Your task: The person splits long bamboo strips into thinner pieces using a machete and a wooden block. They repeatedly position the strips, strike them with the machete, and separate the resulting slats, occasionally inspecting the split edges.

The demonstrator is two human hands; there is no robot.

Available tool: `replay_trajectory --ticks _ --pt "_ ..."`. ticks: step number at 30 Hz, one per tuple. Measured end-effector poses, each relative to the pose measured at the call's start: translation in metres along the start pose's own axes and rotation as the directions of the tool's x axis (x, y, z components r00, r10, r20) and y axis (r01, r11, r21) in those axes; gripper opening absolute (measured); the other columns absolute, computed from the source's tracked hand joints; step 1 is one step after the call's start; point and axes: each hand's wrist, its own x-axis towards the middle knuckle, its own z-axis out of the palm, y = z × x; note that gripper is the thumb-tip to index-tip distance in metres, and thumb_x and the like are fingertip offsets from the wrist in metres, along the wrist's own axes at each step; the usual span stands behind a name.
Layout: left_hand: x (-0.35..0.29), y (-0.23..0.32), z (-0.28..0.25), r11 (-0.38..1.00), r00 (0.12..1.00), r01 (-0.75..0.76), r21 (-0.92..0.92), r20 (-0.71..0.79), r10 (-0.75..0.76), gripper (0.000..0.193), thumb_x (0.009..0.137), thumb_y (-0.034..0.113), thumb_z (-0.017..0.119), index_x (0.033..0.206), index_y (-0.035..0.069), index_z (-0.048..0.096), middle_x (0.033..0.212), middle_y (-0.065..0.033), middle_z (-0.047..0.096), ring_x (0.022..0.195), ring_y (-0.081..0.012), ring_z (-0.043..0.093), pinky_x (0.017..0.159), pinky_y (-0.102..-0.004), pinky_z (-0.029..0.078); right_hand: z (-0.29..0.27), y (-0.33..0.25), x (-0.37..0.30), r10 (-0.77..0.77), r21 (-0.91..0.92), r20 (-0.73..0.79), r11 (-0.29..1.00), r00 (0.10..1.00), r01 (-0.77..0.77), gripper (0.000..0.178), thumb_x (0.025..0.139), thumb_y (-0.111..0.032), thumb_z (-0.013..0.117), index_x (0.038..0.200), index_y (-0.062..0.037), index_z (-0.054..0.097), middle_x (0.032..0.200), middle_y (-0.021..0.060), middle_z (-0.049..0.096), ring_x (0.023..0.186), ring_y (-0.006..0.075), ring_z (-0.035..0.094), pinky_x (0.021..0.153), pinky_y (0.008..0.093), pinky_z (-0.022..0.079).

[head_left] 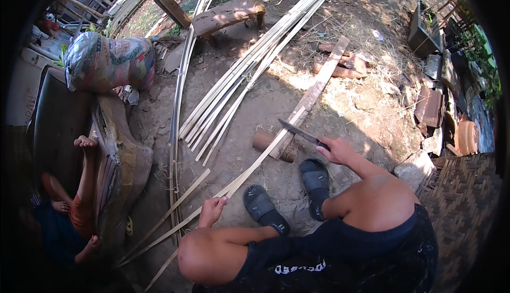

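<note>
My right hand (338, 151) is closed around the dark handle of a long knife (299, 131). The blade reaches left across a wooden plank (316, 92) and meets a thin pale bamboo strip (254, 167) lying along it. Between my left knee and the plank, my left hand (212, 211) pinches that strip, whose tail runs down past my knee. Under the plank's near end lies a short brown log (265, 141), and its far end rests by some bricks (348, 68).
A bundle of split bamboo strips (239, 83) lies ahead, with darker strips (174, 149) to its left. A low wooden bench (228, 15) stands beyond. At left are a stuffed sack (109, 62), a carved wooden seat (122, 155) and another person's leg (86, 171). Woven matting (462, 202) is at right.
</note>
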Motion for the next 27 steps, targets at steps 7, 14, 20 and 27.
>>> replay_trajectory --ticks 7,14,20,27 --pt "-0.005 0.007 -0.014 0.982 1.0 -0.021 -0.187 -0.023 0.017 0.036 0.099 0.034 0.064 0.089 0.0 0.071 0.06 0.0024 0.054 0.058 -0.0063 0.048 0.053 -0.0276 0.038 -0.011 0.036 0.023 0.157 0.066 -0.206 0.987 0.966 -0.147 0.042 0.097 -0.038 0.06 0.125 -0.0062 0.063 0.095 0.0263 0.07 0.09 0.045 0.068 0.078 0.0496 0.054" --pt "-0.011 0.059 -0.049 0.987 0.945 -0.141 0.081 -0.286 0.158 0.037 0.095 0.04 0.066 0.093 0.005 0.075 0.068 -0.0139 0.066 0.063 -0.0247 0.063 0.062 -0.0384 0.049 0.009 0.022 0.018 0.165 0.09 -0.233 0.985 0.958 -0.148 0.043 0.1 -0.037 0.057 0.126 -0.0032 0.063 0.098 0.0275 0.07 0.092 0.0437 0.069 0.08 0.0468 0.054" --pt "-0.035 0.089 -0.045 0.949 0.944 -0.134 0.284 -0.256 0.21 0.044 0.096 0.049 0.057 0.09 0.01 0.077 0.081 -0.0191 0.07 0.08 -0.0424 0.066 0.076 -0.0521 0.052 0.036 0.036 0.01 0.123 0.058 -0.224 0.992 0.967 -0.113 0.045 0.103 -0.038 0.051 0.129 -0.0027 0.061 0.108 0.0268 0.069 0.098 0.0418 0.067 0.086 0.0448 0.052" --pt "-0.051 0.052 -0.046 0.952 0.961 -0.091 0.292 -0.225 0.161 0.042 0.094 0.05 0.057 0.09 0.013 0.076 0.084 -0.0157 0.071 0.085 -0.04 0.066 0.077 -0.0506 0.051 0.034 0.068 0.019 0.149 0.062 -0.129 0.988 0.98 -0.142 0.045 0.103 -0.035 0.05 0.132 -0.0009 0.059 0.119 0.0279 0.066 0.11 0.044 0.063 0.092 0.0464 0.05"
